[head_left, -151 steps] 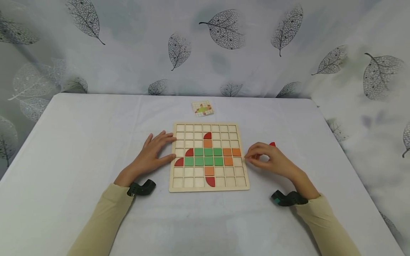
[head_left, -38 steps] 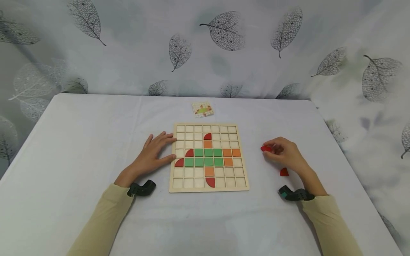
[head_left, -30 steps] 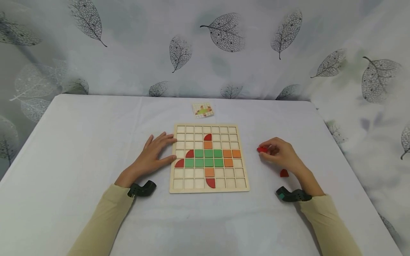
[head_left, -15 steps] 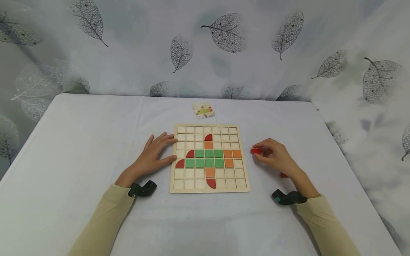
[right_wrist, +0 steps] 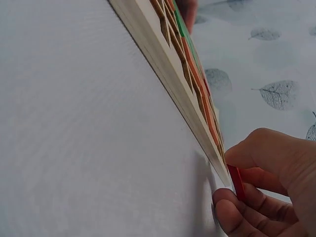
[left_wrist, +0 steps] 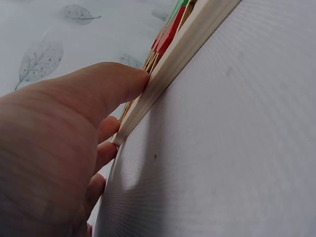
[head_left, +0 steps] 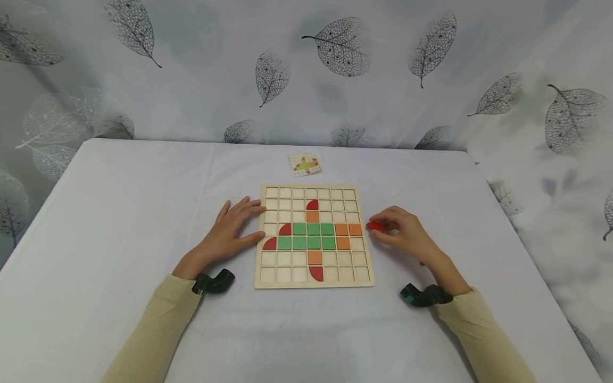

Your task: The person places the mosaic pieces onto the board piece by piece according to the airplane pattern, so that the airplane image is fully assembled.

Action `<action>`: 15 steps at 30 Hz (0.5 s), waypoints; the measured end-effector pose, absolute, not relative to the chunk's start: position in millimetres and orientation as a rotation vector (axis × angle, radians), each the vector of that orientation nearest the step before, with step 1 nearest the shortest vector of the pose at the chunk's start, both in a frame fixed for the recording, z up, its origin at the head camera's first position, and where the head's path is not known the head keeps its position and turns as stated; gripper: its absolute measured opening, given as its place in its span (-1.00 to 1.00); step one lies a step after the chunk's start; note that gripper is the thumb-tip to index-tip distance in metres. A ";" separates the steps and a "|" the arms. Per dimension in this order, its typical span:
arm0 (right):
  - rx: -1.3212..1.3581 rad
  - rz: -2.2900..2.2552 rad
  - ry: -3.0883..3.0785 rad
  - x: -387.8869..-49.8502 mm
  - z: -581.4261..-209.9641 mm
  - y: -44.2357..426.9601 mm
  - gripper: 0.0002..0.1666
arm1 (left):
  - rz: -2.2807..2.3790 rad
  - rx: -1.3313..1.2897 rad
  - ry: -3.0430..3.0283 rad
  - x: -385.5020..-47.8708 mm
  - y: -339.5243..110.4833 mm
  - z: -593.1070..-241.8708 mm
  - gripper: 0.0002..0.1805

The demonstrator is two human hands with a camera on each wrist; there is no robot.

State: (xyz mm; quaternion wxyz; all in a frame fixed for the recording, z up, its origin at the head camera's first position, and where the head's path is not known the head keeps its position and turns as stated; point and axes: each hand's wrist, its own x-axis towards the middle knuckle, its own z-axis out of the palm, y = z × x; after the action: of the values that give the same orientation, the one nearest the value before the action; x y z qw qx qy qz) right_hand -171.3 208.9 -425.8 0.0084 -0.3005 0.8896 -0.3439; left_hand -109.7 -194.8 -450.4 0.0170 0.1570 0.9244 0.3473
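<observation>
A wooden grid board point(head_left: 282, 274) lies flat on the table, with green and orange square tiles and red quarter-round tiles in some cells. My left hand point(head_left: 227, 231) has its fingers spread, the fingertips and thumb touching the board's left edge. In the left wrist view the thumb point(left_wrist: 121, 86) presses on that edge. Just off the board's right edge, my right hand point(head_left: 402, 230) pinches a red tile point(head_left: 374, 226) between thumb and fingers. The right wrist view shows this red tile point(right_wrist: 237, 182) on edge beside the board's rim; its full outline is hidden by fingers.
A small pattern card point(head_left: 305, 164) with a similar coloured figure lies behind the board. Another red tile point(head_left: 422, 263) lies on the table, mostly hidden under the right wrist. White cloth point(head_left: 306, 340) covers the table, and a leaf-print curtain hangs behind.
The right hand has moved left across the table to the board's right edge, carrying the pinched red tile. Its wrist now covers most of the other red tile. The left hand stays in place.
</observation>
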 end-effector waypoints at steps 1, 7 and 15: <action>-0.948 -1.079 2.777 -171.4 -425.8 207.4 -0.70 | 1.078 0.488 2.874 -109.8 -194.9 -450.3 -0.36; -0.980 -1.092 2.768 -173.3 -426.1 198.1 -0.72 | 1.082 0.482 2.869 -109.7 -195.3 -450.2 -0.35; -1.008 -1.112 2.780 -177.8 -427.7 187.9 -0.71 | 1.082 0.484 2.868 -109.6 -195.5 -451.2 -0.35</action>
State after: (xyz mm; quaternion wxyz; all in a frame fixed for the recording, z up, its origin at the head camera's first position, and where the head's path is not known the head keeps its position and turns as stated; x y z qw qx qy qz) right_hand -177.8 187.9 -427.7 -0.0089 -0.3192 0.8799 -0.3519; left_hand -109.6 -195.5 -451.2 0.0193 0.1559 0.9241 0.3485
